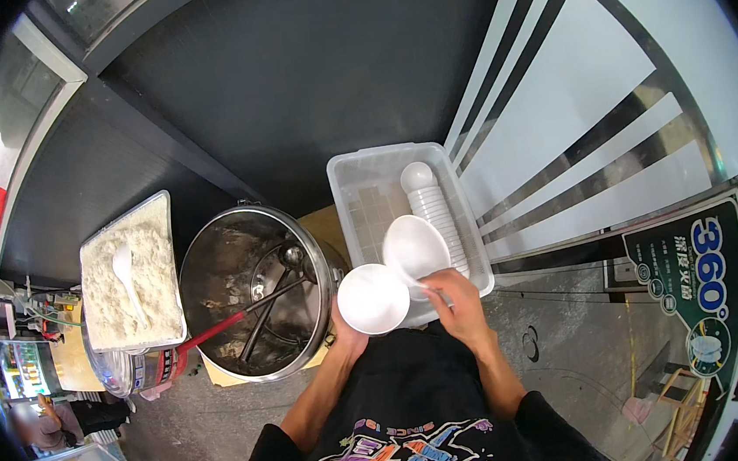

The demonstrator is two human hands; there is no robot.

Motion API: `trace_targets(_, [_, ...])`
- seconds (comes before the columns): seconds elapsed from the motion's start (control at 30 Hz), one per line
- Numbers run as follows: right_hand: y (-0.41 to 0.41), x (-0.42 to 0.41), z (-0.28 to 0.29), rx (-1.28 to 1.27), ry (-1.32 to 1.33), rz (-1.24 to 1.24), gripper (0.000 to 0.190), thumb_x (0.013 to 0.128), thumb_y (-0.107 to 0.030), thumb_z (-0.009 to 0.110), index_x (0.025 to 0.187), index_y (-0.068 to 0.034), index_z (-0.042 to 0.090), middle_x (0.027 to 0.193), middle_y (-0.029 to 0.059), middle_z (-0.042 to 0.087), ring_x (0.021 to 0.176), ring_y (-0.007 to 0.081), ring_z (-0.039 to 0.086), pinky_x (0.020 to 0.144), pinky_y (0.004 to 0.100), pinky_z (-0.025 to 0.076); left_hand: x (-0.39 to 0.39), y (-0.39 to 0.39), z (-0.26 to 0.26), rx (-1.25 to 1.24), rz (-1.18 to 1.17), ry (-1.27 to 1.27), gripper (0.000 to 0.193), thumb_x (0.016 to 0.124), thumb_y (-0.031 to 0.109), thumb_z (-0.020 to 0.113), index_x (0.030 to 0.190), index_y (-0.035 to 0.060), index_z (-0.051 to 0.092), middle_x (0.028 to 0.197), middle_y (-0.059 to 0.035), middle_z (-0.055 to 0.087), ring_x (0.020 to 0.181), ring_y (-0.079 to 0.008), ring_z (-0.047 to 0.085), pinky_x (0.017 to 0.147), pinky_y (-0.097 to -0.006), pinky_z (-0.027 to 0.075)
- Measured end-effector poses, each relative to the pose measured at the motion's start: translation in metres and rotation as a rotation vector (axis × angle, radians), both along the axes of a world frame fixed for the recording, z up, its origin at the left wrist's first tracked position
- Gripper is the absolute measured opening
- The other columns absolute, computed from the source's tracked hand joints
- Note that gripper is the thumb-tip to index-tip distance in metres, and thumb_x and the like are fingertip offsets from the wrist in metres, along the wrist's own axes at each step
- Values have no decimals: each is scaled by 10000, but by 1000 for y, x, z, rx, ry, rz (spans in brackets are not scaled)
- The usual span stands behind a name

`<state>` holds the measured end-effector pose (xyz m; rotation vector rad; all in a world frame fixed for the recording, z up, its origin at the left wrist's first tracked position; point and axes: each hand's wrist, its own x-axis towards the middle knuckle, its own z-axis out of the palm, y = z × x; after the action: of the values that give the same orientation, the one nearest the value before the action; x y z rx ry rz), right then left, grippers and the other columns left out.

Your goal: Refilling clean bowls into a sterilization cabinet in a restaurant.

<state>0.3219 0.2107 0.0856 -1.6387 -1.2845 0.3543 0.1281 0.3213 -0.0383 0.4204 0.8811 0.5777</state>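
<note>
A white bowl (374, 299), its inside showing nothing in it, is held by my left hand (349, 328) at its lower left side. My right hand (458, 307) grips the thin end of a second white piece, which looks like a large spoon or ladle (416, 247); its broad oval part lies just up and right of the bowl. Beneath both, a translucent plastic crate (342, 200) holds a row of nested white bowls (434, 205) along its right side. Left of my left hand stands a deep steel pot (213, 251) with a red-handled ladle (219, 328) and a dark-handled ladle (265, 318) in it.
A tray of white rice (112, 299) with a white rice spoon (124, 271) on it stands left of the pot. Dark panels rise behind, a striped white panel (568, 94) at right. A person (63, 422) is at the far left. A sign (702, 280) stands at right.
</note>
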Motion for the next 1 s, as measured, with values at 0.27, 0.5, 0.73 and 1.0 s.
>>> trace_targets(0.27, [-1, -30, 9, 1, -322, 310, 248, 801, -68, 750, 1043, -109, 714, 1071, -14, 726, 1022, 197, 672, 852, 343, 556, -1, 1, -14, -50, 31, -85, 623, 1055, 500, 238, 1468, 92, 463, 1452, -87, 547, 1336, -279, 519, 1120, -423, 417])
trace_targets(0.5, [0, -35, 6, -66, -366, 389, 224, 833, -104, 728, 1056, -109, 710, 1052, -8, 718, 1017, 198, 663, 833, 359, 549, -2, 0, -17, -56, -8, -104, 626, 1056, 517, 242, 1463, 101, 469, 1447, -82, 551, 1334, -273, 521, 1114, -431, 423])
trace_targets(0.73, [2, -35, 1, -86, -367, 413, 232, 836, -113, 735, 1067, -111, 709, 1009, 6, 711, 979, 205, 656, 801, 362, 533, 1, 2, -9, -53, -13, -101, 643, 1052, 526, 226, 1460, 96, 475, 1444, -87, 555, 1333, -280, 521, 1115, -437, 421])
trace_targets(1.0, [2, -39, 18, -155, -403, 426, 320, 821, -210, 772, 1125, -137, 702, 1132, -25, 694, 1074, 184, 617, 898, 387, 496, -4, 2, -19, -105, -33, -176, 696, 1035, 572, 194, 1464, 104, 479, 1447, -114, 550, 1344, -306, 511, 1132, -459, 405])
